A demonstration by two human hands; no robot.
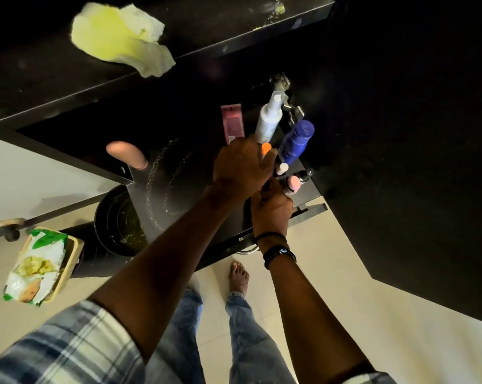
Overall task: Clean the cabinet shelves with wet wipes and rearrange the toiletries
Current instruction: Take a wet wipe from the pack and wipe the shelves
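Note:
Toiletries stand together at the right end of the black lower shelf (pixel 195 167): a pink tube (pixel 233 123), a white spray bottle (pixel 270 115), a blue bottle (pixel 296 142), a small white-capped item (pixel 283 168) and a black dropper bottle (pixel 306 173). My left hand (pixel 242 167) reaches across and its fingers curl round an orange-capped item (pixel 266 148), mostly hidden by the hand. Just below it, my right hand (pixel 273 209) grips a dark bottle with a pink cap (pixel 293 184). A crumpled, yellow-stained wipe (pixel 120 37) lies on the upper shelf (pixel 234 31).
A wet-wipes pack (pixel 37 267) sits in a cream basket (pixel 73 253) at the left. A black bin (pixel 115 220) stands under the shelf's left end. A rounded tan object (pixel 126 153) lies on the shelf's left part. A metal door hinge (pixel 281 81) is behind the bottles.

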